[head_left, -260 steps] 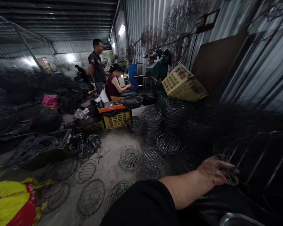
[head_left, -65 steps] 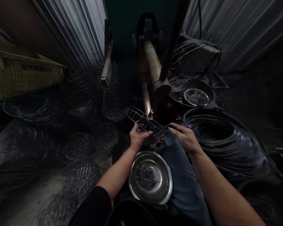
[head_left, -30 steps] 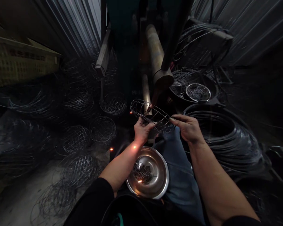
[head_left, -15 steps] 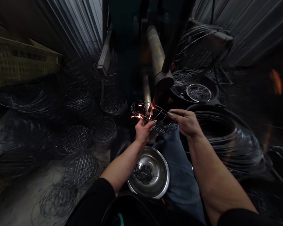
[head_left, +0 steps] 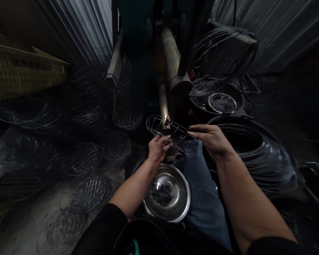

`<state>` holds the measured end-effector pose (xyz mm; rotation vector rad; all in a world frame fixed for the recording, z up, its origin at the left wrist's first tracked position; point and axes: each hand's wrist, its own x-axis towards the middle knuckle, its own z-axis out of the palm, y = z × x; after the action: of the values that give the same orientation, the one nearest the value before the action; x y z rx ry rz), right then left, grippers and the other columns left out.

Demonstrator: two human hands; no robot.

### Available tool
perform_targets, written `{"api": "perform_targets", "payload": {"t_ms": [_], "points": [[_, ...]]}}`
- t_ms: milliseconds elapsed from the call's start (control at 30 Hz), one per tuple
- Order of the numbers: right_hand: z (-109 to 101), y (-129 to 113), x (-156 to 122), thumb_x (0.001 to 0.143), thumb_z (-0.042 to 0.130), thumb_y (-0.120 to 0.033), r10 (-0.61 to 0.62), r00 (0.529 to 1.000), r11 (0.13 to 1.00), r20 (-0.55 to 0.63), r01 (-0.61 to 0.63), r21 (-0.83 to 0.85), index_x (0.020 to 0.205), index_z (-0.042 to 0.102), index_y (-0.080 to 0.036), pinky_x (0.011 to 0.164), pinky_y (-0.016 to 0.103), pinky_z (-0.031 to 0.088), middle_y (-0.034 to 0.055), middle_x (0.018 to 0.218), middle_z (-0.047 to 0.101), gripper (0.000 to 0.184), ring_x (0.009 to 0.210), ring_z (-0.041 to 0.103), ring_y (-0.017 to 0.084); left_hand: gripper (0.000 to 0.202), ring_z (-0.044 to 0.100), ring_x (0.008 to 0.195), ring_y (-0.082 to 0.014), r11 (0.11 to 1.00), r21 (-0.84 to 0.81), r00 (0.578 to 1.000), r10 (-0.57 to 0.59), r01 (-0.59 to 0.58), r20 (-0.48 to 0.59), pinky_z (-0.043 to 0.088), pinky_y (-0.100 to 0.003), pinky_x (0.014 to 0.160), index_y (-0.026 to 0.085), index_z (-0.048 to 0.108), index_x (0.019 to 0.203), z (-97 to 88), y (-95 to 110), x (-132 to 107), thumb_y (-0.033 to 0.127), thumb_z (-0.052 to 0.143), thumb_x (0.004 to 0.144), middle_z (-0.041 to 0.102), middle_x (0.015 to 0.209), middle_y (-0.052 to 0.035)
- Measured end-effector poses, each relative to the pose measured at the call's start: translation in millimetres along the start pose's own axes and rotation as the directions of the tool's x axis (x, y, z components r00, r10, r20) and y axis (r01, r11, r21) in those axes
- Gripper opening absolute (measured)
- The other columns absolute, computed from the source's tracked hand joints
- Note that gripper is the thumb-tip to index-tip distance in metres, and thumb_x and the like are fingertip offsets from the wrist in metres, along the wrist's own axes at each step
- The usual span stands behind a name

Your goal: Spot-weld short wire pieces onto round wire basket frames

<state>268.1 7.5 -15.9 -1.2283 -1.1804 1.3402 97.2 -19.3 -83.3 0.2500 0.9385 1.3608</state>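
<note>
Between my two hands is a round wire basket (head_left: pixel 178 128), tilted, at the tips of a welding machine. My left hand (head_left: pixel 157 149) pinches its near left rim between thumb and fingers. On the right side, my right hand (head_left: pixel 211 139) grips the rim with thumb and fingertips. The machine's lower electrode rod (head_left: pixel 163 102) reaches to the basket's wires from behind, and a thick metal cylinder (head_left: pixel 175 62) hangs above it. Under my left forearm sits a steel bowl (head_left: pixel 179 198) holding a bunch of short wire pieces (head_left: pixel 161 193).
Several wire baskets (head_left: pixel 89 189) lie stacked on the floor at left. A yellow crate (head_left: pixel 26 74) stands at the far left. To the right are a large coil of wire (head_left: pixel 266 159) and a dark tub (head_left: pixel 240 106) with a small dish (head_left: pixel 222 102) of metal bits.
The bright sparks at the electrode tips have gone out. Both hands still hold the basket, which has tilted slightly; my left hand has shifted a little left and down.
</note>
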Motion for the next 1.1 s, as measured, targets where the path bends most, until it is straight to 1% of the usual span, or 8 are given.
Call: {"api": "perform_targets", "payload": {"t_ms": [133,333,500,600,733,900,1000,1100], "points": [[11,-2,10,0.037,0.091,-0.043,-0.017,1.0,0.999,-0.022,0.018,0.035,0.072,0.075,-0.019,0.06,0.031,0.048,0.0012,0.065,0.068,0.045,0.058,0.058,0.014,0.03,0.063,0.076,-0.0191,0.999,-0.041,0.999,0.027,-0.028,-0.023,0.05,-0.037,0.074,0.014,0.057,0.073,-1.8,5,7,0.018,0.078,0.051,0.064,0.08,-0.0034],[21,-9,24,0.043,0.088,-0.044,-0.093,0.995,0.994,-0.041,0.091,-0.059,0.07,0.075,-0.018,0.06,0.03,0.046,0.0005,0.064,0.066,0.04,0.06,0.059,0.016,0.03,0.063,0.071,-0.0196,0.993,-0.116,0.999,-0.036,0.032,-0.04,0.05,-0.039,0.075,0.014,0.056,0.071,6.7,10,13,0.021,0.077,0.05,0.062,0.074,-0.003],[24,-7,29,0.046,0.086,-0.045,-0.103,0.993,0.99,-0.062,0.097,-0.101,0.07,0.074,-0.017,0.057,0.029,0.044,0.0007,0.065,0.065,0.039,0.059,0.057,0.015,0.029,0.061,0.068,-0.0174,0.989,-0.13,0.994,-0.075,0.065,-0.075,0.049,-0.04,0.075,0.014,0.057,0.072,7.2,8,13,0.021,0.077,0.052,0.059,0.072,-0.0019],[20,-4,28,0.048,0.086,-0.044,-0.095,0.995,0.991,-0.041,0.091,-0.093,0.072,0.074,-0.018,0.056,0.028,0.044,0.0001,0.065,0.064,0.037,0.059,0.056,0.015,0.028,0.061,0.07,-0.0182,0.989,-0.128,0.994,-0.084,0.075,-0.064,0.05,-0.039,0.075,0.014,0.058,0.073,4.9,6,13,0.021,0.077,0.053,0.059,0.072,-0.0026],[1,0,18,0.056,0.085,-0.042,-0.069,0.995,0.996,0.068,0.073,-0.054,0.08,0.075,-0.021,0.06,0.027,0.046,-0.0007,0.071,0.067,0.034,0.064,0.059,0.014,0.027,0.062,0.072,-0.0188,0.991,-0.118,0.997,-0.073,0.071,-0.013,0.051,-0.038,0.075,0.014,0.061,0.077,1.7,4,14,0.024,0.077,0.057,0.061,0.075,-0.0039],[-15,5,6,0.034,0.092,-0.041,0.048,0.998,0.999,-0.041,-0.047,0.02,0.07,0.075,-0.021,0.061,0.031,0.049,0.0005,0.065,0.068,0.045,0.059,0.059,0.016,0.022,0.062,0.074,-0.0203,0.988,-0.113,0.994,-0.107,0.11,0.03,0.052,-0.038,0.077,0.015,0.059,0.073,-0.8,3,16,0.021,0.074,0.058,0.061,0.074,-0.0058],[-4,2,7,0.032,0.093,-0.038,0.038,0.997,0.998,-0.062,-0.034,0.055,0.069,0.075,-0.02,0.058,0.031,0.048,0.0003,0.062,0.067,0.044,0.055,0.058,0.015,0.025,0.063,0.076,-0.0215,0.984,-0.127,0.992,-0.121,0.125,0.04,0.052,-0.038,0.075,0.014,0.061,0.079,-0.7,3,17,0.024,0.075,0.06,0.061,0.078,-0.0073],[12,-1,8,0.031,0.093,-0.037,0.032,0.995,0.993,-0.098,-0.02,0.117,0.065,0.073,-0.019,0.055,0.03,0.047,-0.0003,0.06,0.066,0.043,0.054,0.057,0.013,0.031,0.062,0.074,-0.0191,0.995,-0.066,0.997,-0.076,0.074,-0.026,0.05,-0.034,0.07,0.013,0.061,0.086,-4.1,7,14,0.03,0.075,0.064,0.061,0.084,-0.007]]}}
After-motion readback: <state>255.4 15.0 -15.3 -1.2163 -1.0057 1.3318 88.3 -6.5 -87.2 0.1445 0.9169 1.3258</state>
